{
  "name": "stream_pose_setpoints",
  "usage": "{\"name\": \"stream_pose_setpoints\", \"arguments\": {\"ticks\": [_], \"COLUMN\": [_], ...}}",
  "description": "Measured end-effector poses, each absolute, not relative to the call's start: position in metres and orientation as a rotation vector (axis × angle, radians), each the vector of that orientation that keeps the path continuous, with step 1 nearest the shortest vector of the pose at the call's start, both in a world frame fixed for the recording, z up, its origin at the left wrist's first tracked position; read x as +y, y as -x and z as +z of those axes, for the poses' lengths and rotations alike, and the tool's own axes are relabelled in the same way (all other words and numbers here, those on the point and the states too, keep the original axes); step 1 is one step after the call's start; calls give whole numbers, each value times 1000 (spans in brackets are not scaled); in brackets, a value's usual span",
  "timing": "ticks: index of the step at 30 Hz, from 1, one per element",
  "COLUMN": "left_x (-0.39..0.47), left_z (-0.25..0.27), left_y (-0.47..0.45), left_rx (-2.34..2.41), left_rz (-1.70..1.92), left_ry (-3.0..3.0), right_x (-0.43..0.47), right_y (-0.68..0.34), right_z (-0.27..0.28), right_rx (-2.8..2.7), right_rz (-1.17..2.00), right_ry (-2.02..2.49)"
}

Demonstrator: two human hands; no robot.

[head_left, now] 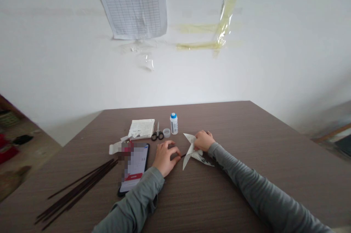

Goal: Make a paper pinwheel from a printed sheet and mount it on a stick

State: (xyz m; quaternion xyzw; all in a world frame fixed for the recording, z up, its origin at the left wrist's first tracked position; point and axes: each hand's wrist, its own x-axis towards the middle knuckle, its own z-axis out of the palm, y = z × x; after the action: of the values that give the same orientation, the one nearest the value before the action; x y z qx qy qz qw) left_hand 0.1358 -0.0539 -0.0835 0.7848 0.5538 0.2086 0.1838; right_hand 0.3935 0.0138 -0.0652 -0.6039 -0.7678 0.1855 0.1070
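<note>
Near the middle of the table lies a folded paper pinwheel (187,161) with pointed blades of printed paper. My right hand (203,140) is closed over its centre, its fingertips pressing the paper from above. To the left, my left hand (166,158) pinches a thin dark stick (183,156) between thumb and fingers. The stick runs toward the pinwheel's middle; whether the two are joined is hidden under the paper and fingers. Just beyond the hands stand a white glue bottle (174,124) with a blue cap and a small clear plastic cup (166,132).
Black-handled scissors (157,135) lie beside a stack of folded newspaper (142,129). A phone (134,174) rests left of my left forearm. Several dark sticks (79,191) are on the table's left, near a crumpled white wrapper (115,148). A wall (208,79) rises behind the table.
</note>
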Motion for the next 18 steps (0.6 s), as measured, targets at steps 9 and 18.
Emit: {"name": "stream_pose_setpoints", "arguments": {"ticks": [9,18], "left_x": [-56,-58], "left_z": [-83,-83], "left_y": [-137,-138], "left_rx": [1625,1646], "left_rz": [582,609], "left_ry": [-2226,-2222], "right_x": [6,6], "right_y": [-398,-425], "right_z": [-54,-55], "right_rx": [-2210,-2267], "right_rz": [673,742], "right_ry": [1927,1697]}}
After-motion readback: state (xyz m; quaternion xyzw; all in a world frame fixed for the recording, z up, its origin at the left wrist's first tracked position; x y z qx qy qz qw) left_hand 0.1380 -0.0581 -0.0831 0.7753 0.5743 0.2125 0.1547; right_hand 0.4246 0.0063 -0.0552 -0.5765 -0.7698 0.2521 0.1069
